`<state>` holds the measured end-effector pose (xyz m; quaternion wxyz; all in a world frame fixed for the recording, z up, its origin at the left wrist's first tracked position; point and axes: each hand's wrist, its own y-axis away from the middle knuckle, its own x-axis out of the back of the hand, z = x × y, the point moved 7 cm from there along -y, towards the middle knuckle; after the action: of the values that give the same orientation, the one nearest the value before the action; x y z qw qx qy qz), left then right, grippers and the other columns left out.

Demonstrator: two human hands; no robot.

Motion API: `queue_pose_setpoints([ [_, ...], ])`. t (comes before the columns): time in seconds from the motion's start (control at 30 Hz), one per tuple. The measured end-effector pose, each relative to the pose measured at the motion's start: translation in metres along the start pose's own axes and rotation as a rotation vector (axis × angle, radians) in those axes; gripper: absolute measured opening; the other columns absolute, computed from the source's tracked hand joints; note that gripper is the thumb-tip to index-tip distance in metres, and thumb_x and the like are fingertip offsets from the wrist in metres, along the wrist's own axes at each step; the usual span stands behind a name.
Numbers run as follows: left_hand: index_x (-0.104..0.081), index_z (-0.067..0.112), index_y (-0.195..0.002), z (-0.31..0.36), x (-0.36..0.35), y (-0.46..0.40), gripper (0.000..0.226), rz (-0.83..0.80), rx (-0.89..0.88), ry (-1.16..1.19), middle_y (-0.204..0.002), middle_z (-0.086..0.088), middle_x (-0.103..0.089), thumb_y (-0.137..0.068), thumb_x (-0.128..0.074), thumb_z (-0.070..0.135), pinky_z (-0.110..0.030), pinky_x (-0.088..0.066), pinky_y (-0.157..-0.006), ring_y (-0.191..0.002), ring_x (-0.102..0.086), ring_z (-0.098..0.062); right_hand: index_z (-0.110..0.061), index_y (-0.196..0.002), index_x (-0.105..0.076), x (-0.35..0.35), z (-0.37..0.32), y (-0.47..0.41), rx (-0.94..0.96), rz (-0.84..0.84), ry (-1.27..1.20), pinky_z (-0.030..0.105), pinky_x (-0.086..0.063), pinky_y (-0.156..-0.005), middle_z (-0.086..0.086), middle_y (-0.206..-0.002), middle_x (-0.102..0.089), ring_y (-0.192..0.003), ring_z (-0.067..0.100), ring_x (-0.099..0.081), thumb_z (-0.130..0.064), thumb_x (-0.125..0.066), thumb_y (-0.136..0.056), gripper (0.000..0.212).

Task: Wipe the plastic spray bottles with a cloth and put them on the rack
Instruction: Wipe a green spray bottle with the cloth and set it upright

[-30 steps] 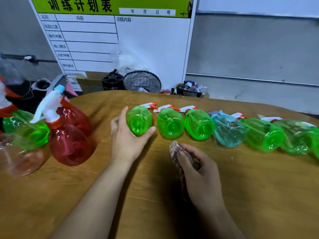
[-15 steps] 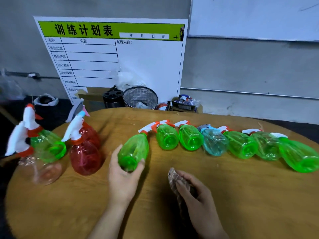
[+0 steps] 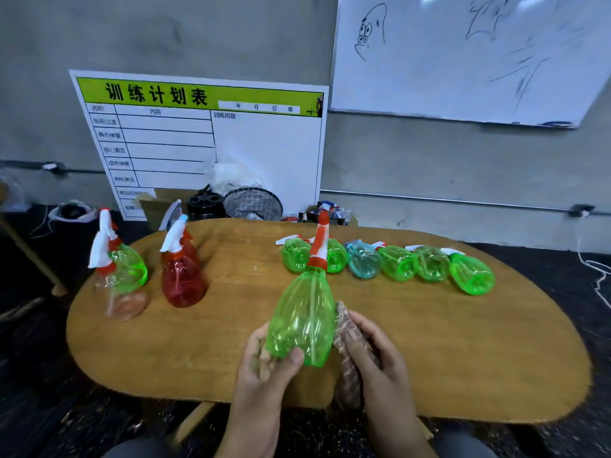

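Left hand (image 3: pixel 264 368) grips the base of a green spray bottle (image 3: pixel 302 320), low centre of frame, nozzle pointing up and away. Right hand (image 3: pixel 373 355) clutches a brownish cloth (image 3: pixel 345 328), pressed against the bottle's right flank. Judgement: wiping of this bottle is just starting.

Progress: six bottles lie on their sides in a row (image 3: pixel 390 264) across right centre of frame, five green and one blue bottle (image 3: pixel 363 264); presumably not yet wiped. At left, standing upright: a red bottle (image 3: pixel 182 282), a second red one behind it, a green upright bottle (image 3: pixel 129 267) and a clear pinkish bottle (image 3: pixel 124 300); possibly done, cannot confirm. No rack identifiable in view, so placement target is unknown.

Room: wooden oval table (image 3: pixel 463 352) has bare surface between upright group and lying row, and wide open area at lower right. Held bottle sits near the table's near edge; the pinkish bottle stands close to the left edge. Clutter against wall beyond far edge.
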<state>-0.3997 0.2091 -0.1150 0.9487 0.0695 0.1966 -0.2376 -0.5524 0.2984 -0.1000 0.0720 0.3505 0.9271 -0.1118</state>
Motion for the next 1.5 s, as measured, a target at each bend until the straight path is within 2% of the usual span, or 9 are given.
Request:
queue_pose_setpoints([
  [0.17, -0.054, 0.039, -0.142, -0.013, 0.0, 0.058, 0.085, -0.128, 0.068, 0.055, -0.129, -0.001, -0.076, -0.066, -0.078, 0.011, -0.044, -0.064, -0.089, -0.118, -0.073, -0.029, -0.028, -0.122, -0.078, 0.021, -0.005, 0.058, 0.034, -0.001, 0.058, 0.041, -0.053, -0.107, 0.003, -0.128, -0.074, -0.124, 0.021, -0.067, -0.028, -0.071, -0.096, 0.027],
  [0.23, -0.053, 0.04, -0.143, -0.02, -0.003, 0.08, 0.093, -0.163, 0.09, 0.082, -0.132, -0.004, -0.074, -0.061, -0.095, 0.028, -0.042, -0.065, -0.084, -0.118, -0.073, -0.031, -0.031, -0.124, -0.076, 0.023, -0.01, 0.08, 0.082, -0.013, 0.128, 0.048, -0.051, -0.107, 0.005, -0.127, -0.073, -0.123, 0.023, -0.067, -0.039, -0.072, -0.093, 0.032],
  [0.33, -0.051, 0.041, -0.146, -0.026, -0.007, 0.107, 0.104, -0.17, 0.101, 0.102, -0.136, -0.005, -0.072, -0.056, -0.099, 0.061, -0.046, -0.063, -0.088, -0.121, -0.072, -0.031, -0.039, -0.119, -0.077, 0.022, -0.02, 0.108, 0.144, -0.045, 0.224, 0.033, -0.054, -0.101, 0.002, -0.116, -0.072, -0.112, 0.016, -0.069, -0.031, -0.068, -0.098, 0.025],
  [0.43, -0.054, 0.039, -0.146, -0.035, -0.005, 0.124, 0.068, -0.142, 0.086, 0.105, -0.134, -0.006, -0.072, -0.085, -0.082, 0.045, -0.043, -0.062, -0.084, -0.117, -0.073, -0.031, -0.041, -0.115, -0.079, 0.028, -0.036, 0.123, 0.189, -0.021, 0.278, 0.018, -0.05, -0.093, 0.004, -0.111, -0.072, -0.106, 0.012, -0.067, -0.026, -0.064, -0.094, 0.03],
  [0.8, -0.051, 0.046, -0.15, -0.068, 0.007, 0.135, 0.064, -0.238, 0.076, 0.045, -0.139, -0.004, -0.069, -0.089, -0.054, 0.028, -0.048, -0.063, -0.08, -0.118, -0.072, -0.036, -0.033, -0.13, -0.073, 0.007, -0.044, 0.103, 0.396, -0.121, 0.72, 0.014, -0.038, -0.063, -0.013, -0.089, -0.053, -0.072, 0.006, -0.052, -0.032, -0.062, -0.104, 0.028],
  [0.93, -0.046, 0.037, -0.156, -0.076, 0.016, 0.133, 0.057, -0.218, 0.061, 0.055, -0.145, -0.003, -0.066, -0.099, -0.046, 0.041, -0.049, -0.061, -0.088, -0.127, -0.068, -0.031, -0.031, -0.127, -0.074, -0.011, -0.024, 0.116, 0.505, -0.178, 0.933, 0.028, -0.05, -0.058, -0.017, -0.085, -0.049, -0.068, 0.005, -0.054, -0.043, -0.052, -0.103, 0.035],
  [1.07, -0.043, 0.035, -0.157, -0.082, 0.021, 0.132, 0.054, -0.181, 0.105, 0.117, -0.144, -0.005, -0.067, -0.11, -0.03, 0.057, -0.043, -0.063, -0.089, -0.132, -0.066, -0.028, -0.025, -0.12, -0.078, -0.022, -0.016, 0.149, 0.74, -0.323, 0.979, 0.011, -0.036, -0.069, -0.015, -0.088, -0.04, -0.072, -0.003, -0.043, -0.029, -0.061, -0.102, 0.025],
  [1.23, -0.044, 0.033, -0.157, -0.084, 0.019, 0.133, 0.065, -0.2, 0.092, 0.093, -0.143, -0.009, -0.068, -0.107, -0.015, 0.063, -0.032, -0.058, -0.099, -0.132, -0.065, -0.028, -0.023, -0.115, -0.081, -0.022, -0.013, 0.179, 1.005, -0.434, 1.119, 0.019, -0.042, -0.064, -0.006, -0.088, -0.044, -0.071, 0.012, -0.05, -0.024, -0.07, -0.096, 0.022],
  [1.5, -0.047, 0.038, -0.154, -0.076, 0.021, 0.131, 0.053, -0.156, 0.013, -0.002, -0.144, -0.001, -0.066, -0.104, -0.04, 0.05, -0.05, -0.062, -0.092, -0.128, -0.068, -0.029, -0.031, -0.126, -0.075, -0.014, -0.027, 0.12, 0.668, -0.156, 1.019, 0.03, -0.05, -0.051, -0.01, -0.081, -0.053, -0.063, 0.006, -0.052, -0.043, -0.055, -0.104, 0.032],
])
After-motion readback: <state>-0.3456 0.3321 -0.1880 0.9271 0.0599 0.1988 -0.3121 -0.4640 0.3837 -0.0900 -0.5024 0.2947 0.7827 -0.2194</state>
